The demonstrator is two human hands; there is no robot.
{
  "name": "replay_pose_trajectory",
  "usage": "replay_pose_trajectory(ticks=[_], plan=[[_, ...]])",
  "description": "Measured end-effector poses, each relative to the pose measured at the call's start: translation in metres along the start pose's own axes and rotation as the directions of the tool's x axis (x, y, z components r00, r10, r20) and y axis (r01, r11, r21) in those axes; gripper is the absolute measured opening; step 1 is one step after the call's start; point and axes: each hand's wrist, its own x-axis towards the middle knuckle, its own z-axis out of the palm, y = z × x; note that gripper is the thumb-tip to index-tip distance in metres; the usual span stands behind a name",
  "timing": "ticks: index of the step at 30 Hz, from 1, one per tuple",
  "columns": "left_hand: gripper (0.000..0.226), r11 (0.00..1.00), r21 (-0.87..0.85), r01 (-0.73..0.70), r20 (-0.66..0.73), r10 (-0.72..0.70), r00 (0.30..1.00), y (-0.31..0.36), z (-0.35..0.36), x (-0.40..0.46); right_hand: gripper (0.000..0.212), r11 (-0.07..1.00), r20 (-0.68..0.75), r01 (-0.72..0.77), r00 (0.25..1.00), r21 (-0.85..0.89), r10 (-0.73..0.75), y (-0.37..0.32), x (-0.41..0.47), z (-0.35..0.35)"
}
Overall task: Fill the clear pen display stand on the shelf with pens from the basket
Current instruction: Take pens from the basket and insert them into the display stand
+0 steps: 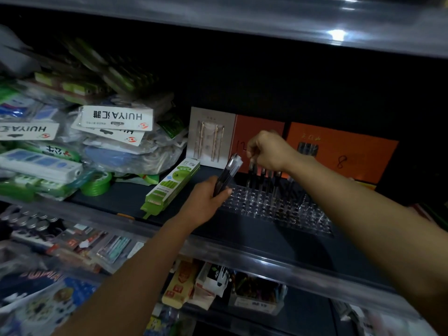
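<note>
The right hand [266, 151] pinched the top of a single pen [252, 167] between curled fingertips, holding it upright with its tip pointed down into the back row of the clear pen display stand [278, 209]. The left hand [206, 204] wrapped a closed grip round a bundle of pens [228, 174], their long axis slanting up and away toward the right hand. The bundle sat just left of the stand's near corner, so the right hand was the nearer one to the open holes. A few pens already stood [269, 178] in the rear holes beside the one being set; the front rows looked unfilled. The stand rested on the dark shelf [266, 238], before orange boxes [339, 151]. The basket was not in view.
</note>
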Motion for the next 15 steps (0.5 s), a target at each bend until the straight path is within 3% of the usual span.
replay_pose_trajectory(ticks=[10, 12, 15], plan=[[0.019, 0.999, -0.044, 0.008, 0.024, -0.006, 1.0, 0.006, -0.003, -0.004, 0.005, 1.0, 0.029, -0.019, 0.999, -0.023, 0.02, 0.0, -0.002, -0.001], [0.016, 0.999, -0.051, 0.005, 0.031, -0.004, 0.999, 0.009, -0.004, -0.005, 0.006, 0.999, -0.001, 0.015, 1.0, -0.033, -0.015, -0.004, -0.007, -0.005], [0.011, 0.997, -0.071, 0.0, 0.025, 0.001, 1.0, 0.011, -0.006, -0.005, 0.012, 0.994, -0.038, 0.063, 0.997, 0.089, -0.06, -0.011, -0.02, -0.015]])
